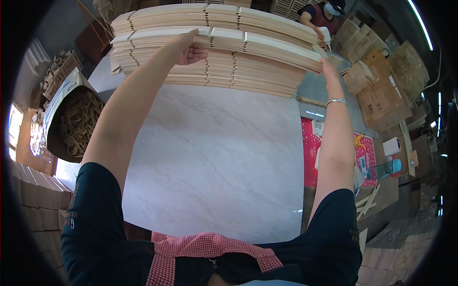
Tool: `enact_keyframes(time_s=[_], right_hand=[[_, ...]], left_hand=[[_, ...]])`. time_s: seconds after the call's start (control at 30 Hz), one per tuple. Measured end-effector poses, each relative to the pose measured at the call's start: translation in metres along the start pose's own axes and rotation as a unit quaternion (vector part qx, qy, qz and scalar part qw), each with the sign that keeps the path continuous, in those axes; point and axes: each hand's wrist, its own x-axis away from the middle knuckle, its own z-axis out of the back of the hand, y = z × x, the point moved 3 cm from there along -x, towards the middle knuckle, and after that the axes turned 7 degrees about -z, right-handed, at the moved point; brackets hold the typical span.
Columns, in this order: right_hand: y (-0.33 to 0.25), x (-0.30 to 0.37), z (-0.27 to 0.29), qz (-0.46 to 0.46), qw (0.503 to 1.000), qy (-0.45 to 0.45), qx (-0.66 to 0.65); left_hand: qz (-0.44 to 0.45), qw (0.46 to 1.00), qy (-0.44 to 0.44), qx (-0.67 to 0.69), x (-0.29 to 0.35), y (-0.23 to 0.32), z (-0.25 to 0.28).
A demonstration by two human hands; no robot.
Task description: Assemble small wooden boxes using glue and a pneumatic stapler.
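head view | left hand (pixel 191 47) curled narrow over the top strip of the stack of pale wooden strips (pixel 224 52) at the far edge of the marble table (pixel 210 157); right hand (pixel 326 61) at the stack's right end, grip cannot be told | judgement: keep both ends level; lift evenly so the strip does not twist

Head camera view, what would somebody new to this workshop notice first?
The tall stack of pale wooden strips at the far edge of the grey marble-patterned table draws the eye. The left hand rests on a strip partway down the pile; the right hand reaches its right end. A basket of looped bands stands left, and a red patterned mat lies right.
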Motion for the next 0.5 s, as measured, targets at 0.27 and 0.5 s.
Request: enact_keyframes(time_s=[0.27, 0.5], right_hand=[[-0.014, 0.024, 0.001, -0.082, 0.985, -0.104, -0.109], [-0.003, 0.017, -0.006, -0.063, 0.973, -0.152, -0.160]], left_hand=[[-0.001, 0.999, 0.032, 0.015, 0.024, -0.002, -0.009], [-0.062, 0.980, 0.101, 0.163, 0.025, -0.005, -0.012]])
